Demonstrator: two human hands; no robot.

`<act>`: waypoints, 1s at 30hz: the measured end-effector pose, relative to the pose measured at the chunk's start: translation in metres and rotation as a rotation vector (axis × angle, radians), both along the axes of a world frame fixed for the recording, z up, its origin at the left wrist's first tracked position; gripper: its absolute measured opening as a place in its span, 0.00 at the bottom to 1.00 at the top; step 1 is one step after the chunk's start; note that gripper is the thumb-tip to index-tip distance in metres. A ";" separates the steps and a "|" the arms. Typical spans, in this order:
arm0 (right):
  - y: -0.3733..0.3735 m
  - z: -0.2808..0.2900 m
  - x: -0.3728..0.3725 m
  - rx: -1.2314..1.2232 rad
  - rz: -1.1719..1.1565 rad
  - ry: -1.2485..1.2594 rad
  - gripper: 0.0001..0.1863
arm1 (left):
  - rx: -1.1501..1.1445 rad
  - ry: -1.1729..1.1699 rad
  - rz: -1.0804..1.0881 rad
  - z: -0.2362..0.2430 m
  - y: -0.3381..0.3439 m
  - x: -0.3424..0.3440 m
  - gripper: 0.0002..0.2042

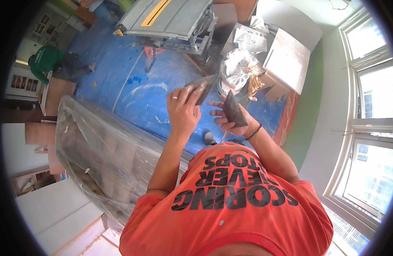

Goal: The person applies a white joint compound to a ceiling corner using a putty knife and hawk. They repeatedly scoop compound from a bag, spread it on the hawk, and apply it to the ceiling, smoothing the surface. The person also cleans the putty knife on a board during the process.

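My left hand [184, 104], ring on one finger and whitish smears on the fingers, is closed on a flat grey scraper blade [208, 86] that sticks out beyond the fingertips. To its right, my right hand [242, 123] holds a second scraper blade [235, 112], dark and roughly wedge-shaped, across the palm. Its fingers reach out from behind this blade toward my left hand. A dark bead bracelet circles the right wrist. The two blades are close together but apart, in front of my chest. Any handles are hidden by the hands.
Blue sheeting [132, 91] covers the floor. A table saw [166, 19] stands ahead. Beyond my right hand are a plastic-lined bucket [237, 68] and a pale cabinet [288, 59]. Plastic-wrapped furniture [115, 149] lies left, windows [371, 98] right. A person in green [45, 59] bends at far left.
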State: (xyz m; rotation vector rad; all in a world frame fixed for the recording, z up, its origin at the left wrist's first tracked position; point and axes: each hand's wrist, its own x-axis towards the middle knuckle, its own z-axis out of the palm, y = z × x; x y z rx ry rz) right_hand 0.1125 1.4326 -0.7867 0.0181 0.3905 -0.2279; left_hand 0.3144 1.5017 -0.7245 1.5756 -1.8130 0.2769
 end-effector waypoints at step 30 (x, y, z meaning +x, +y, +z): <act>-0.005 -0.029 -0.069 -0.783 -0.400 0.983 0.27 | 0.377 1.480 0.093 -0.032 0.020 0.006 0.17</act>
